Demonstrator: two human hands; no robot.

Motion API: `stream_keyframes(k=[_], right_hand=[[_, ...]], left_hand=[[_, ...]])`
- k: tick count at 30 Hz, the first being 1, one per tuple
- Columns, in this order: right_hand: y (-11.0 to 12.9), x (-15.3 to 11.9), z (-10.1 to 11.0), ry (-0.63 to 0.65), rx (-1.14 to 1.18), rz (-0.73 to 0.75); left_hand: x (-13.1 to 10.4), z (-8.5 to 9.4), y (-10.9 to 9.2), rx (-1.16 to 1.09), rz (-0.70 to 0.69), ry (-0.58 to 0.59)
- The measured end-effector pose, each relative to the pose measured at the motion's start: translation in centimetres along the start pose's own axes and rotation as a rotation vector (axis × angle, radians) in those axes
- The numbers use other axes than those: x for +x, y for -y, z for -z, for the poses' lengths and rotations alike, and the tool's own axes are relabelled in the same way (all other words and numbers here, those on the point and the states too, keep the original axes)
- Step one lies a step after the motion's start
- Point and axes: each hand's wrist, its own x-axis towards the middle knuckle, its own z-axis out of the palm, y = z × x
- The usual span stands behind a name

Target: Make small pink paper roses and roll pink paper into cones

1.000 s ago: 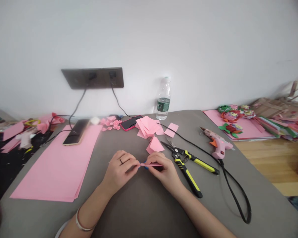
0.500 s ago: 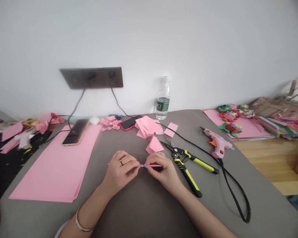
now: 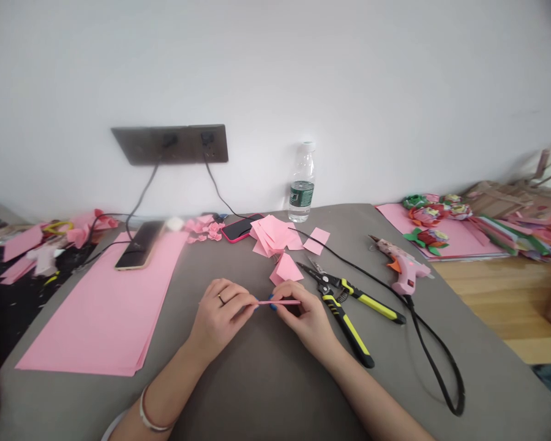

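Note:
Between my two hands runs a thin, narrow piece of pink paper [image 3: 265, 302], seen nearly edge-on. My left hand [image 3: 221, 315] pinches its left end between thumb and forefinger. My right hand [image 3: 303, 311] grips it further right, with the paper's other end showing past the fingertips. Just beyond my hands lie a folded pink paper piece [image 3: 285, 269] and a pile of pink paper squares [image 3: 272, 234]. To the right of my right hand rest pliers [image 3: 344, 300] with black and yellow handles, jaws spread.
A pink glue gun [image 3: 404, 269] with a looping black cord lies at right. Large pink sheets [image 3: 98, 312] with a phone [image 3: 140, 245] are at left. A water bottle [image 3: 302, 187] stands by the wall, near another phone [image 3: 241, 229]. Paper flowers [image 3: 427, 223] lie far right.
The paper between my fingers has risen slightly and now looks straighter and flatter. My fingertips have spread a little apart. Things on the table stay where they were.

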Motion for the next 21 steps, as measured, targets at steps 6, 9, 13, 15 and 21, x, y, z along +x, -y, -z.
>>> stream_keyframes(k=[6, 9, 13, 15, 21], right_hand=[[-0.3, -0.2, 0.0, -0.027, 0.075, -0.014], [-0.4, -0.1, 0.1, -0.063, 0.104, -0.032], [-0.6, -0.1, 0.1, -0.131, 0.162, -0.050], [-0.7, -0.1, 0.2, -0.147, 0.190, -0.062], [-1.1, -0.1, 0.4, -0.206, 0.230, -0.129]], left_hand=[[0.1, 0.1, 0.3, 0.078, 0.031, -0.061], [-0.1, 0.3, 0.8, 0.128, 0.069, -0.106], [-0.4, 0.6, 1.6, 0.099, 0.137, -0.141], [-0.5, 0.7, 1.8, 0.055, 0.148, -0.148], [-0.3, 0.6, 1.7, -0.101, 0.128, -0.141]])
